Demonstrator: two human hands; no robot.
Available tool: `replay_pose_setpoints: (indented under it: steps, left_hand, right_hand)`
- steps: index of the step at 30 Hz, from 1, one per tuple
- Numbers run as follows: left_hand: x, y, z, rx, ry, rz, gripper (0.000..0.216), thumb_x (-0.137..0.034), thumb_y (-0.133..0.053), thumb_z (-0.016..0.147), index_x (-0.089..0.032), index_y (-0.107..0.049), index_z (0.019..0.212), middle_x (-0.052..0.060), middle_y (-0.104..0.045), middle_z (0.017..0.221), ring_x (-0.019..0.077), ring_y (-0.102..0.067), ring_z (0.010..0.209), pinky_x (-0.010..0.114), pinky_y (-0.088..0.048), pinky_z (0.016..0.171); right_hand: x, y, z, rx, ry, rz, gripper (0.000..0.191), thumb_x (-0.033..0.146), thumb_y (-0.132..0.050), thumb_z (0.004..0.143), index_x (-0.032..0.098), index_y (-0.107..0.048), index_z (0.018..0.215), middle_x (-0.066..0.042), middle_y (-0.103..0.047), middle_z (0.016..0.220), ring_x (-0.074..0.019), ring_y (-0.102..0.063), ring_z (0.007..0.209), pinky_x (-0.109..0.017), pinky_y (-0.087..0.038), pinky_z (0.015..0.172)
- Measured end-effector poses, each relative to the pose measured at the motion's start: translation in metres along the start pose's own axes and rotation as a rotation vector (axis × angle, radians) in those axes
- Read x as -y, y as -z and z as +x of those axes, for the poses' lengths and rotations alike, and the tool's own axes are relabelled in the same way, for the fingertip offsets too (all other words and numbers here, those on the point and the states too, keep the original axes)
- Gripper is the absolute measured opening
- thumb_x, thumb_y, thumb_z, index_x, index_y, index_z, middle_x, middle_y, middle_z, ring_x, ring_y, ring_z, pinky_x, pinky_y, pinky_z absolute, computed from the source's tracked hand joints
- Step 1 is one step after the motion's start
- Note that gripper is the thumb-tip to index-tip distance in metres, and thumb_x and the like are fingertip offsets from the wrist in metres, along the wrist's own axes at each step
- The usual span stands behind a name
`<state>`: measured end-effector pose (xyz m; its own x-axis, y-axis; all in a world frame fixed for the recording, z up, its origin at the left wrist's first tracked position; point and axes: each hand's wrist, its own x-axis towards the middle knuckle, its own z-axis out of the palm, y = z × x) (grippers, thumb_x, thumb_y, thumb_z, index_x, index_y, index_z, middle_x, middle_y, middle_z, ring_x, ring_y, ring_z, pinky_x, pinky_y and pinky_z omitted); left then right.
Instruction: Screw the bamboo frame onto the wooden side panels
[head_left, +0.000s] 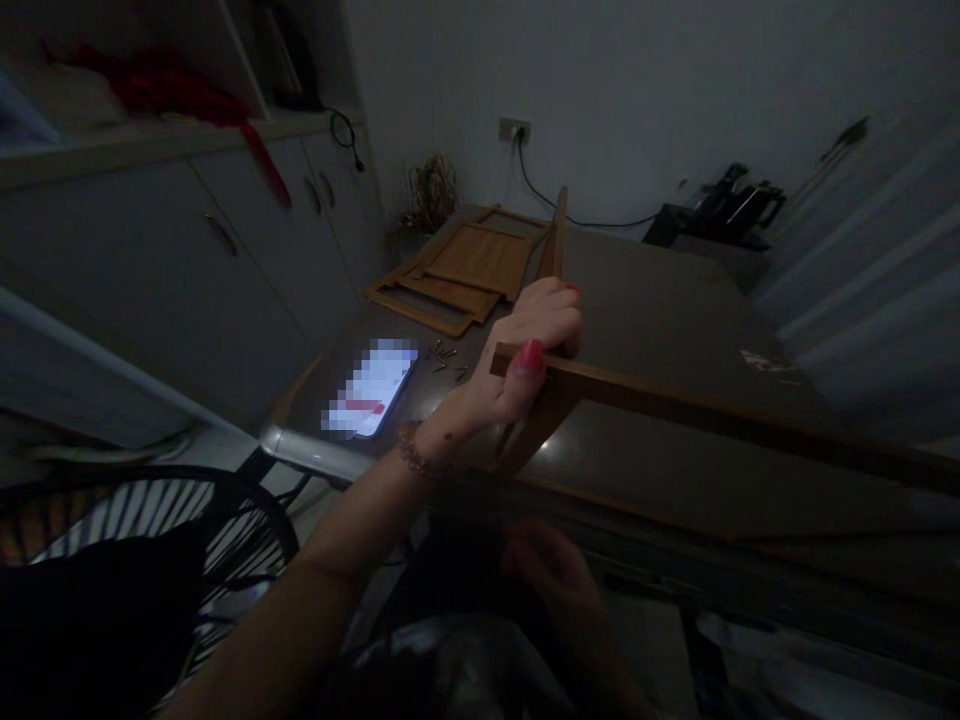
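My left hand (525, 350) is wrapped round the corner of a wooden frame (675, 400), thumb on the long bar that runs off to the right. An upright bar of the frame (556, 235) rises behind my fingers. The frame rests on a dark table (660, 310). My right hand (555, 575) hangs low below the table edge in the dark; its fingers are curled and I cannot make out whether they hold anything. Several small screws (444, 358) lie on the table just left of my left hand.
A lit phone (371, 390) lies near the table's left corner. Flat wooden panels (461, 270) are stacked at the far left of the table. White cabinets (187, 260) stand to the left; a black wire chair (150, 530) is at bottom left. A cable runs from a wall socket (514, 129).
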<state>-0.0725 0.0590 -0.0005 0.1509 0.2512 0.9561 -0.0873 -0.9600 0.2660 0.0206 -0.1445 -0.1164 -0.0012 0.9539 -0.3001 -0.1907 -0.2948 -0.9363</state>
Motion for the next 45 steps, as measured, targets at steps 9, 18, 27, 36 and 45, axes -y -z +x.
replay_pose_setpoints:
  steps: [9,18,27,36,45]
  left_hand:
    - [0.000,-0.001,-0.001,-0.017,-0.018,0.044,0.063,-0.054,0.004,0.096,-0.022,-0.036,0.060,0.003,-0.044,0.060,0.0190,-0.056,0.068,0.048,-0.048,0.086]
    - [0.001,0.000,0.000,-0.008,0.004,-0.051,0.059,-0.060,-0.004,0.095,-0.023,-0.036,0.062,0.001,-0.041,0.062,0.0209,-0.053,0.070,0.049,-0.045,0.087]
    - [0.002,-0.002,-0.002,-0.026,-0.011,-0.009,0.060,-0.058,-0.001,0.095,-0.023,-0.035,0.060,0.002,-0.044,0.060,0.0205,-0.055,0.070,0.048,-0.046,0.085]
    - [-0.003,0.000,0.003,0.007,-0.057,0.053,0.062,-0.051,0.004,0.097,-0.022,-0.037,0.060,0.003,-0.044,0.062,0.0197,-0.054,0.069,0.047,-0.045,0.082]
    - [0.007,-0.001,-0.010,0.100,-0.081,0.165,0.067,-0.044,0.009,0.098,-0.021,-0.045,0.065,0.004,-0.049,0.066,0.0213,-0.058,0.078,0.044,-0.043,0.083]
  right_hand:
    - [0.009,0.001,0.005,0.066,0.171,-0.242,0.022,0.041,-0.064,0.087,0.022,-0.068,0.097,-0.005,-0.076,0.099,-0.0178,-0.072,0.093,-0.027,-0.057,0.082]
    - [-0.005,-0.006,0.027,0.046,0.637,-0.735,0.018,0.029,-0.055,0.093,0.021,-0.070,0.099,-0.004,-0.075,0.096,-0.0151,-0.071,0.088,-0.023,-0.057,0.079]
    - [-0.008,-0.005,0.027,0.033,0.699,-0.851,0.021,0.025,-0.049,0.097,0.024,-0.069,0.102,-0.004,-0.074,0.097,-0.0151,-0.070,0.089,-0.026,-0.058,0.079]
    - [-0.009,-0.001,0.032,0.062,0.661,-0.933,0.024,0.028,-0.051,0.095,0.022,-0.064,0.115,-0.006,-0.072,0.108,-0.0179,-0.070,0.096,-0.031,-0.059,0.085]
    - [0.005,0.005,0.032,0.091,0.850,-1.068,0.024,0.026,-0.046,0.098,0.022,-0.067,0.109,-0.005,-0.073,0.105,-0.0170,-0.069,0.095,-0.031,-0.058,0.087]
